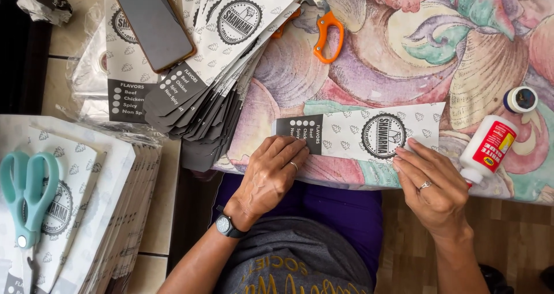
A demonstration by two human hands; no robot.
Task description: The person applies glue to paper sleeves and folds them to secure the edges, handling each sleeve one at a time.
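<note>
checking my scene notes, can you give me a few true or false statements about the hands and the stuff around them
1. Both hands, left hand and right hand, press on one printed paper sleeve. True.
2. A phone lies on the fanned stack of sleeves. True.
3. The glue bottle stands upright with its cap on. False: it lies on its side, cap off beside it.
4. The teal scissors are in the right hand. False: they rest on a sleeve pile at the left.

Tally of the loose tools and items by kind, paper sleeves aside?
Scissors: 2, teal and orange
Glue bottle: 1
Bottle cap: 1
Phone: 1
Total: 5
Both hands, left and right, press on one paper sleeve.
</note>
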